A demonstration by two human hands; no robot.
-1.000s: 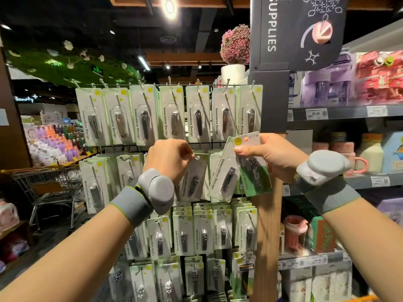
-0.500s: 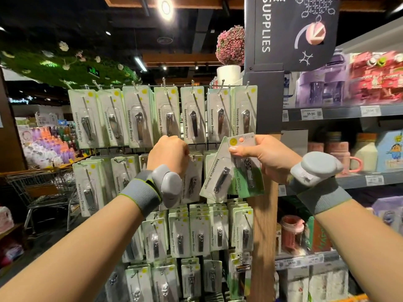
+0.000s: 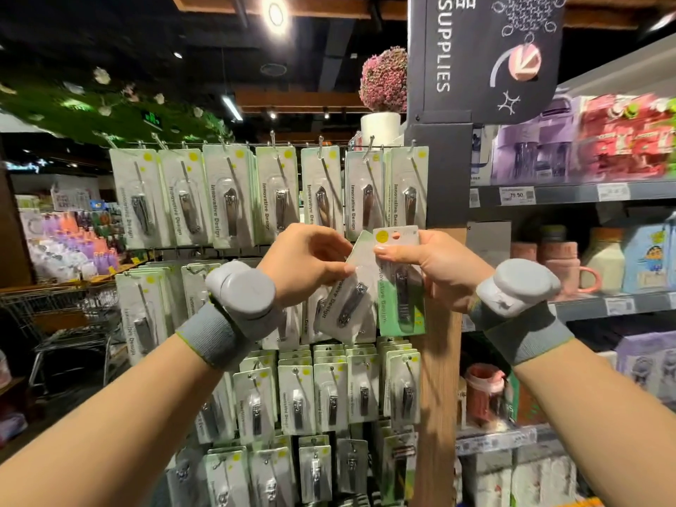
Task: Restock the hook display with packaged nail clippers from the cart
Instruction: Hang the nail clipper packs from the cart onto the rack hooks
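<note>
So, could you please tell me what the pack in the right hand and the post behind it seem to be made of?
The pack held by the right hand looks like printed card, matt white and green, with a clear glossy plastic blister over a shiny metal clipper; the glare on the bubble suggests this. The post looks like wood or a wood-grain laminate, brown with streaky grain; which one is unclear.

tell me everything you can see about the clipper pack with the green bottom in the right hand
The green-bottomed clipper pack is a flat card, white on top with a yellow dot and a hang hole, holding a dark metal clipper under clear plastic. It hangs upright, off any hook, its top pinched by the right hand, overlapping a tilted white pack.
</note>
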